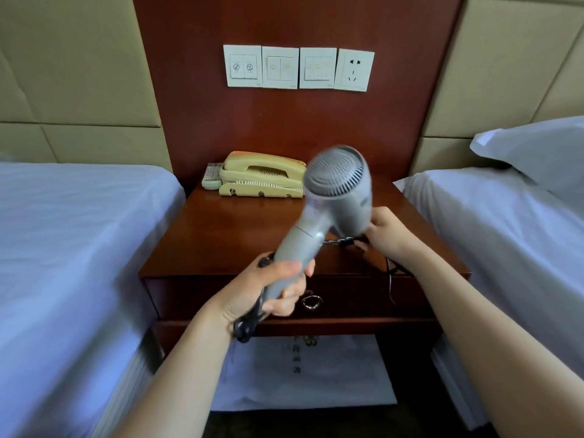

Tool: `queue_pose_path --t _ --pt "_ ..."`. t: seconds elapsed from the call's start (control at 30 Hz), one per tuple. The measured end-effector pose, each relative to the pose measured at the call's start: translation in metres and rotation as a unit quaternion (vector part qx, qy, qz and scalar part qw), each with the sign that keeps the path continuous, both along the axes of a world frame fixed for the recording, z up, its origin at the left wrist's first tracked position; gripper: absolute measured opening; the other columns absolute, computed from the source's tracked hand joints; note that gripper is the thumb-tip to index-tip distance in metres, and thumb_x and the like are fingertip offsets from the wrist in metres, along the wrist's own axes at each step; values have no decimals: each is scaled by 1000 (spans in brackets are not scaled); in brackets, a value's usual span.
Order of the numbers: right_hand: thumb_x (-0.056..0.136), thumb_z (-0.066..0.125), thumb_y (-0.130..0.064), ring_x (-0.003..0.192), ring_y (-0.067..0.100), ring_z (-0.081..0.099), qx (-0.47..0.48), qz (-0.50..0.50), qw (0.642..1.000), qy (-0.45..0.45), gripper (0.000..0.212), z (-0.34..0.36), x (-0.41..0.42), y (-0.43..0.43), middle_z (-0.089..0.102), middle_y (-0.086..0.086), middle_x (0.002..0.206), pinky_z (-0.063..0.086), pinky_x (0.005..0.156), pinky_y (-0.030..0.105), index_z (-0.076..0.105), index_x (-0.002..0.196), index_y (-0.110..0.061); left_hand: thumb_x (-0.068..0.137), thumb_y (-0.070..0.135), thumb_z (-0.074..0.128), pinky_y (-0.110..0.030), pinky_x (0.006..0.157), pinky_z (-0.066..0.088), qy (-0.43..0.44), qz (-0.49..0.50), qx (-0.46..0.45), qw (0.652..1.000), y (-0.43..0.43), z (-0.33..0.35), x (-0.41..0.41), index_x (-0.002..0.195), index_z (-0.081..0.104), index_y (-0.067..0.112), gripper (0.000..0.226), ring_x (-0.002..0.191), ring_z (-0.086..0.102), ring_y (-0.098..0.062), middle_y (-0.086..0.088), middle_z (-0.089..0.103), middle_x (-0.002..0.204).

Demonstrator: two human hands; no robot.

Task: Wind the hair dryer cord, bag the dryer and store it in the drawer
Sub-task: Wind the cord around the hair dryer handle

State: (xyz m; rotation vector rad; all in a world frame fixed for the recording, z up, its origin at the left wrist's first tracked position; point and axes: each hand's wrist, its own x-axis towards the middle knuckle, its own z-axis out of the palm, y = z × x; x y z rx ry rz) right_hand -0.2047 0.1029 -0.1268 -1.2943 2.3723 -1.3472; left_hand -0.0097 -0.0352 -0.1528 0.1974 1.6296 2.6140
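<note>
Left hand [278, 287] grips blurred hair dryer [328, 200]; right hand [387, 233] pinches its cord [343, 241], nozzle hidden.

Around the one nightstand [221, 235], two beds [79, 235] are flanking it, four wall plates [298, 68] are hanging above it, and one telephone [262, 178], one remote [212, 177], one hair dryer [328, 197] and one bag [303, 374] are accompanying it.

Grey hair dryer [328, 200] held up, tilted, motion-blurred.
Black cord [343, 241] stretches taut from handle to the right; drawer [363, 295] below is closed.
</note>
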Motion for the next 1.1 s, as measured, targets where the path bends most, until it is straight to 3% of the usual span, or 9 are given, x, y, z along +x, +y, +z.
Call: queue_pose_path --t 0.1,0.2,0.33,0.5,0.57,0.73,0.87,0.93,1.1 --pt "98 42 -19 41 9 39 35 25 999 30 41 4 5 -5 46 -3 46 35 50 26 52 59 -14 60 30 83 -14 35 31 8 123 -19 992 -7 4 -6 83 58 8 41 32 35 -2 1 45 55" --pt "97 44 -28 39 6 41 103 62 988 99 43 11 16 -6 49 -8 41 39 52 24 55 59 -11 72 19 71 -16 37 34 -37 247 -82 965 -13 2 -12 82 52 7 25 38 38 -5 1 46 60" --pt "95 48 -35 40 3 50 239 94 961 102 39 25 34 -4 55 -5 40 39 49 8 63 69 -10 83 5 66 -19 46 46 -70 365 -153 916 -18 3 -18 84 62 4 4 52 51 -9 -7 55 68" --pt "84 59 -19 45 -1 61 386 114 908 114 7 37 48 0 69 -3 65 56 69 26 63 79 -18 82 8 68 -19 44 43 -63 407 -170 895 -16 3 -21 92 64 6 10 51 47 -10 -3 52 62" --pt "81 57 -15 54 0 64 405 98 897 144 10 36 50 -1 71 -4 69 56 77 31 61 74 -21 83 8 67 -17 40 36 -67 413 -175 891 -12 1 -22 95 61 6 14 48 42 -8 -2 47 64" --pt "84 62 -21 65 12 60 416 109 896 111 18 39 50 3 63 -5 66 47 64 24 58 66 -19 78 13 71 -21 44 40 -65 484 -223 843 -14 0 -24 121 50 25 49 49 48 -8 -2 57 90" --pt "82 64 -23 62 15 56 362 119 917 115 21 33 55 3 58 -5 61 47 63 32 56 63 -20 79 19 69 -28 52 44 -83 536 -237 806 -18 -7 -26 123 52 25 48 61 54 -14 -6 59 93" --pt "85 58 -24 65 19 53 305 103 926 195 20 33 59 1 56 -4 64 43 59 32 55 66 -20 78 22 69 -31 60 48 -97 548 -309 771 -23 -8 -26 120 53 26 46 73 60 -20 -6 62 98" --pt "92 48 -32 64 25 51 166 74 876 447 28 38 61 0 46 -4 61 18 65 23 55 70 -16 79 20 67 -30 65 43 -110 514 -467 711 -24 -7 -24 111 53 25 35 83 59 -28 -2 62 95"
